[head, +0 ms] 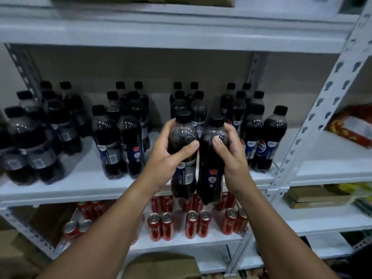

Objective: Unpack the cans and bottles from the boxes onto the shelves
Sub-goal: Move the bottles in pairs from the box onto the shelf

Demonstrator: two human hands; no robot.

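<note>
White metal shelving [181, 37] fills the view, with a slotted upright [322, 101] at right. On the middle shelf [84, 186], dark cola bottles with black caps stand in four groups, left to right: a far-left group [34, 141], a second group [120, 133], a third group [187, 101] partly hidden behind the hands, and a right group [259, 129].

Left hand [169, 156]: fingers and thumb curled round the upper body of a bottle [184, 170], thumb tip lying across its shoulder. That bottle is upright, its base level with the front edge of the middle shelf; whether it rests on the shelf cannot be told.

Right hand [231, 158]: curled round a second bottle [211, 168], thumb on the near side, fingers wrapped behind. This bottle touches the first, leans slightly, and its base hangs below the shelf edge.

Lower shelf [177, 244]: red cans [177, 224] standing in pairs. Cardboard boxes [16, 248] sit at bottom left. Adjacent shelving at right holds a red-and-yellow package [354, 127] and a flat brown box [314, 198].
</note>
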